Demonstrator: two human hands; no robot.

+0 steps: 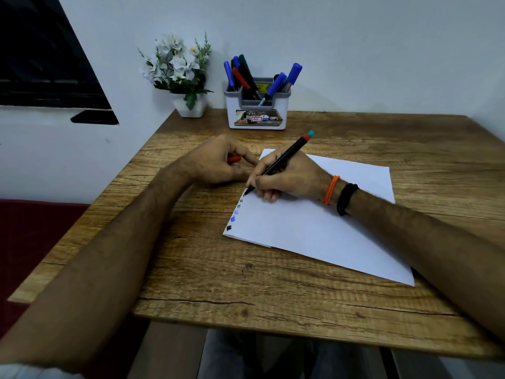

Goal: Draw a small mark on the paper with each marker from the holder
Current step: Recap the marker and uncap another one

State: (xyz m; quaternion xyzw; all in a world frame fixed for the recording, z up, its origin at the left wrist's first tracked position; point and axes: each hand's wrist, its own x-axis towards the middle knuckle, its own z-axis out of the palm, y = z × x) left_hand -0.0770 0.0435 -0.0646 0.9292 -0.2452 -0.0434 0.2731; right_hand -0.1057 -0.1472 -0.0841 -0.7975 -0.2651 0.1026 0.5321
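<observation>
The right hand (284, 177) gripped a black marker (278, 162) like a pen, its tip touching the left edge of the paper (314, 222) and its red and teal end slanting up toward one o'clock. An orange thread (330, 190) and a black band (346, 198) circled that wrist. Just at nine o'clock from it, the left hand (218, 160) rested on the counter (246, 283), fingers curled around a red cap (234, 159). Below the tip, a short row of small marks (235, 213) in black, blue and green ran along the paper's left edge toward seven o'clock. The white sheet lay slanted on the counter, its far corner hidden behind the right hand.

The counter was a wood-grain board with dark streaks and knots. At twelve o'clock from the hands, near the back edge, stood the white and grey holder (257, 110) with a printed label on its front; blue, red, black and dark green markers (276, 84) leaned in its compartments. At ten o'clock from the holder, just beside it, a white pot of white flowers (179, 69) sat at the counter's back corner. A plain pale wall (355, 36) rose behind both. At the far left was a dark window (41, 64) with a white sill, and below it a dark red seat (35, 228) beside the counter.
</observation>
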